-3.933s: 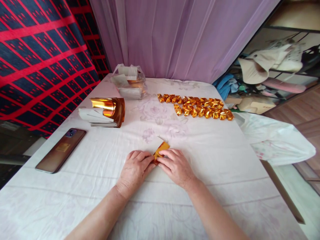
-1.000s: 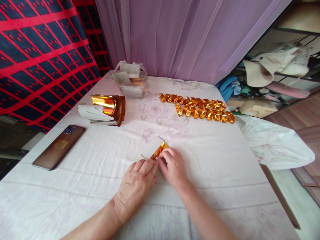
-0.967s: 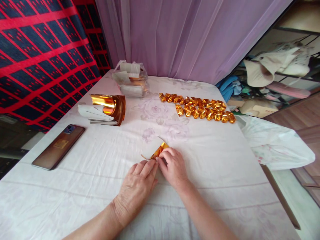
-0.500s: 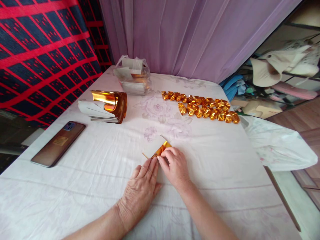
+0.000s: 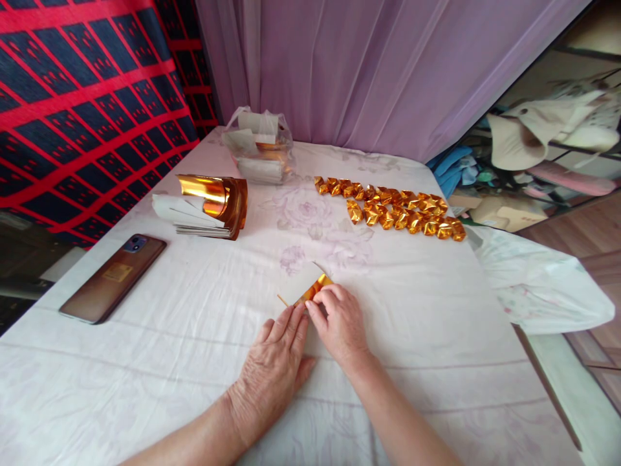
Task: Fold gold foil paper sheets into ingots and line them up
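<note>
A sheet of gold foil paper (image 5: 310,291) with a whitish back lies on the table, its near edge turned up so that a gold strip shows. My left hand (image 5: 274,362) rests flat, fingers stretched out, with the fingertips on the paper's near left edge. At the right part of the fold, my right hand (image 5: 339,323) pinches the paper between thumb and bent fingers. A thin gold-brown sliver (image 5: 282,299) sticks out to the left of the sheet. Under the fingertips the paper's edge is hidden.
Folded gold foil pieces (image 5: 400,219) stand in two rows at the back right. A stack of gold foil sheets (image 5: 201,223) sits back left, in front of a clear plastic bag (image 5: 262,169) of more sheets. A phone (image 5: 115,277) lies at left on the white tablecloth (image 5: 412,291).
Hardly anything differs. The turned-up gold strip shows slightly more, and my left thumb has moved a little away from the fingers.
</note>
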Demonstrator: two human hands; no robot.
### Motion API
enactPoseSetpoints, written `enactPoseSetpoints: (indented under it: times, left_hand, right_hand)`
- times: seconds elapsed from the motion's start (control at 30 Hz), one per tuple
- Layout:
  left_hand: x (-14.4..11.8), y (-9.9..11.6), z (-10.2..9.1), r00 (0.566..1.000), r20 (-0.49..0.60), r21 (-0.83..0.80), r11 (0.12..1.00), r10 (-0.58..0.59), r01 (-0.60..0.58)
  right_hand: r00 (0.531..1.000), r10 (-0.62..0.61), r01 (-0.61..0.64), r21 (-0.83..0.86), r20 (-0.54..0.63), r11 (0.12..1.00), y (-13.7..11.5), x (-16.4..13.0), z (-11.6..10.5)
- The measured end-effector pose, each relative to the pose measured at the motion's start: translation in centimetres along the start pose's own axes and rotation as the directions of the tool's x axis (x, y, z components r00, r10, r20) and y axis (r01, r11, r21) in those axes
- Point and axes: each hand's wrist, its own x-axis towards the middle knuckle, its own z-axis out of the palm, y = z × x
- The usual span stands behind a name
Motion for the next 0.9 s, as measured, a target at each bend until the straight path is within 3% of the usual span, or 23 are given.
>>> enactPoseSetpoints:
  times: [0.57,0.9]
  left_hand:
    - [0.09,-0.31,-0.18,1.0,-0.02,-0.043,0.999,0.017,-0.018]
    - [0.28,-0.27,-0.31,1.0,-0.024,-0.031,0.999,0.006,-0.007]
  right_hand:
    - [1.0,0.02,-0.019,-0.026,0.023,0.999,-0.22,0.1,0.01]
    - [0.998,0.05,-0.054,0.084,0.046,0.995,-0.07,0.12,-0.03]
